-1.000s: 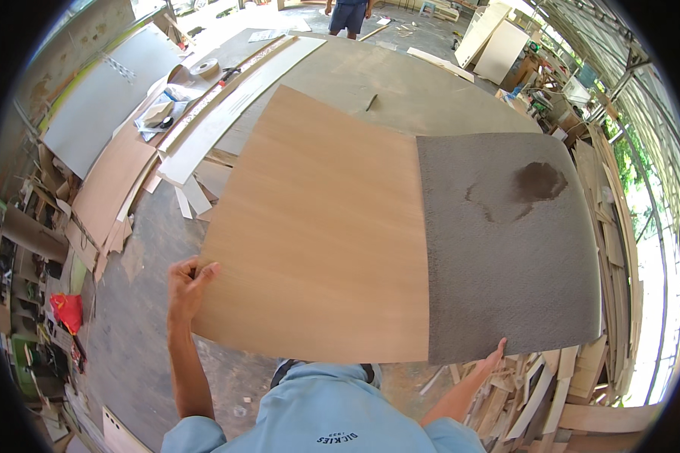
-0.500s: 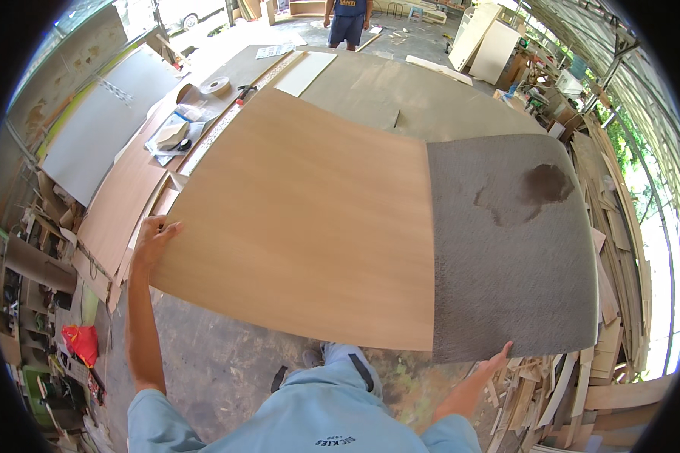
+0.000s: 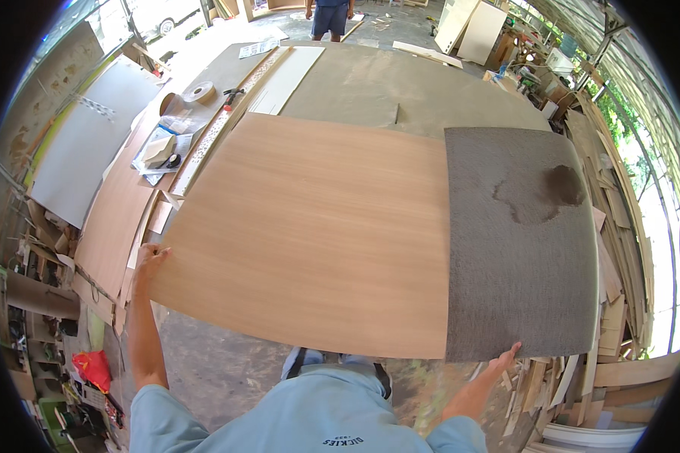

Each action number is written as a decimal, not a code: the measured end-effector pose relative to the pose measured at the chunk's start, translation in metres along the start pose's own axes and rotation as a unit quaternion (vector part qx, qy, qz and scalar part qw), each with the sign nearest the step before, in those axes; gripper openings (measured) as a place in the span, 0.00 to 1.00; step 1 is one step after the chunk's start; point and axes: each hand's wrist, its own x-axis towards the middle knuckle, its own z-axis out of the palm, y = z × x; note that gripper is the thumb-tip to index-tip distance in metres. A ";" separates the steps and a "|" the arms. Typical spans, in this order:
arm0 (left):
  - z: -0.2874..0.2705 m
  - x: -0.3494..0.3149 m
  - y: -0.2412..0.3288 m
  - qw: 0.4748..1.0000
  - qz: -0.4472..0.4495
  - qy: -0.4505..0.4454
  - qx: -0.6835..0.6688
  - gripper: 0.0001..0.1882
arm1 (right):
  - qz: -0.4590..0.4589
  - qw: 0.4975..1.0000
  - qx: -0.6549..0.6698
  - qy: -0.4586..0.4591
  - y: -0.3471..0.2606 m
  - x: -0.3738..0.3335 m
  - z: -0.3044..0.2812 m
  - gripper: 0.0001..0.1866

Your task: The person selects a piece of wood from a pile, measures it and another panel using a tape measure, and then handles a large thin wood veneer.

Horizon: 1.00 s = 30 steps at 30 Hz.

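Note:
A large wood-grain sheet (image 3: 317, 241) spreads in front of me, lying fairly flat across the work table. My left hand (image 3: 153, 258) is closed around its near left corner. To its right is a dark grey, rough-textured sheet (image 3: 517, 279) with a dark stain near its far right corner. The two surfaces meet along a straight line; whether they are joined, I cannot tell. My right hand (image 3: 504, 359) grips the near edge of the grey sheet, thumb tip at the rim, other fingers mostly hidden beneath.
Beyond lies the grey-green table top (image 3: 347, 87). A hammer (image 3: 233, 97), a tape roll (image 3: 199, 92) and long strips are at the left. Scrap timber (image 3: 608, 226) is piled at the right. Another person (image 3: 330, 19) stands beyond the table. A red bag (image 3: 92, 370) lies at the lower left.
The wood-grain sheet has flattened, its raised far left part coming down toward the table. My left hand has lowered with its corner. My right hand keeps its hold, shifting slightly right.

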 end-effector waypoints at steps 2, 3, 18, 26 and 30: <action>-0.020 0.022 -0.067 0.998 0.036 0.013 0.053 0.14 | 0.021 0.999 0.010 -0.034 0.014 -0.036 -0.002 0.47; -0.013 0.031 -0.075 0.993 0.058 0.047 0.091 0.16 | -0.006 0.999 0.013 -0.036 0.017 -0.034 -0.009 0.47; -0.018 0.045 -0.127 0.987 0.049 0.087 0.127 0.17 | -0.035 0.999 -0.009 -0.028 0.075 -0.071 -0.042 0.45; 0.002 0.078 -0.201 0.981 -0.038 0.119 0.147 0.17 | -0.071 0.995 0.036 -0.062 0.075 -0.101 -0.041 0.46; 0.012 0.083 -0.201 0.968 -0.115 0.127 0.186 0.17 | -0.026 0.999 0.004 -0.036 0.066 -0.110 -0.040 0.46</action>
